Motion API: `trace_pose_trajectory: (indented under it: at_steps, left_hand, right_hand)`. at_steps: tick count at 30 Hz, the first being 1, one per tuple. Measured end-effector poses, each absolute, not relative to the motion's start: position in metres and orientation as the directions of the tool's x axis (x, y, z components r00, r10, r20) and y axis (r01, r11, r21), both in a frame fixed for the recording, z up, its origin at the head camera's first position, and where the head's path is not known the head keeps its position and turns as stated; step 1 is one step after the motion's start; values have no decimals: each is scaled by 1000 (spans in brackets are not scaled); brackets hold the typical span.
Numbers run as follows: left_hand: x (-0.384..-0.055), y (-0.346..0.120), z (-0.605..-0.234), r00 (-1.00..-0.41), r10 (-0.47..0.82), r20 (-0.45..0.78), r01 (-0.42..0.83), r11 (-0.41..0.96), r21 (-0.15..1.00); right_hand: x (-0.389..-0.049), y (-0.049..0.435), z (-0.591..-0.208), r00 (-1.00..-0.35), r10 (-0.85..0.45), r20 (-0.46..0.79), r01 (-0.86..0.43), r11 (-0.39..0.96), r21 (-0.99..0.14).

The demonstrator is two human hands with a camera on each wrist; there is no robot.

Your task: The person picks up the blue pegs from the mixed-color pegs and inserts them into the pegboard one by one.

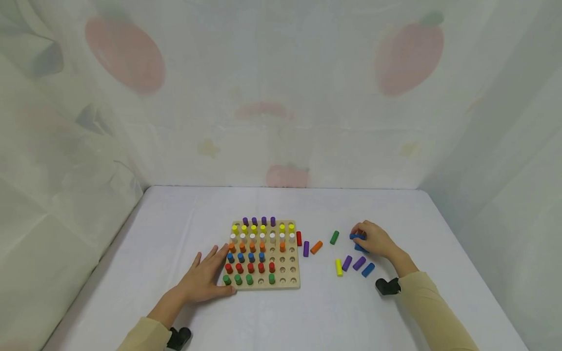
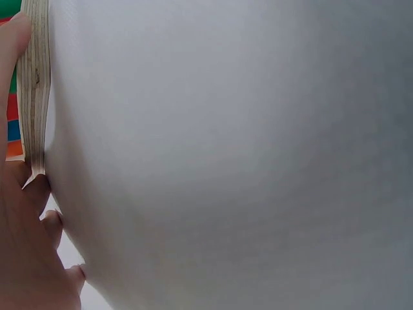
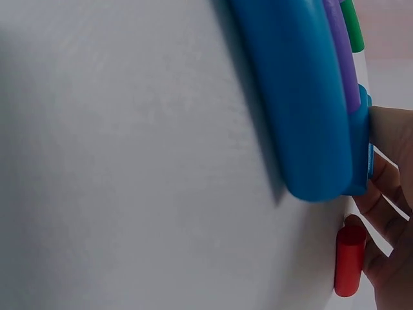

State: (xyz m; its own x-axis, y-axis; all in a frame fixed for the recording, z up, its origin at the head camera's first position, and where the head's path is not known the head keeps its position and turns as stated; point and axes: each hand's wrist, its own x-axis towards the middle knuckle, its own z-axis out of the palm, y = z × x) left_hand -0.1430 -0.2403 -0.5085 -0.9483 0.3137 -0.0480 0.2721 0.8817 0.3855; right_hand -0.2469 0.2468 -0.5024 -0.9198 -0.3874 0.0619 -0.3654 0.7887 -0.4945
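Observation:
A wooden pegboard (image 1: pixel 281 287) stands left of the table's middle, with rows of coloured pegs upright in its holes. My left hand (image 1: pixel 204 280) rests along its left edge, fingers spread and thumb at the near left corner. In the left wrist view the board's layered side (image 2: pixel 35 84) lies beside that hand. My right hand (image 1: pixel 375 240) pinches a blue peg (image 1: pixel 356 236) between thumb and fingers, low over the table. Another blue peg (image 1: pixel 361 248) lies just under it. The right wrist view shows a red peg (image 3: pixel 349 261) by the farther fingers.
Loose pegs lie between board and right hand: red (image 1: pixel 299 238), purple (image 1: pixel 306 249), orange (image 1: pixel 316 247) and green (image 1: pixel 334 237). Nearer are a yellow peg (image 1: pixel 338 267), two purple pegs (image 1: pixel 359 263) and a blue peg (image 1: pixel 368 270). White cloth covers the table (image 1: pixel 263 321).

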Motion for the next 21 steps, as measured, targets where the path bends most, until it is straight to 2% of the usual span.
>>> trace_pose_trajectory:
  at_steps: [13, 21]
  left_hand:
    - [-143, -240, -507, -949, 310, -58, 265, 882, 389]
    - [-143, -240, -510, -948, 313, -52, 271, 883, 383]
  right_hand:
    - [-246, 242, -504, -925, -360, 119, -371, 793, -483]
    - [-243, 232, -502, -907, -385, 174, -420, 777, -469]
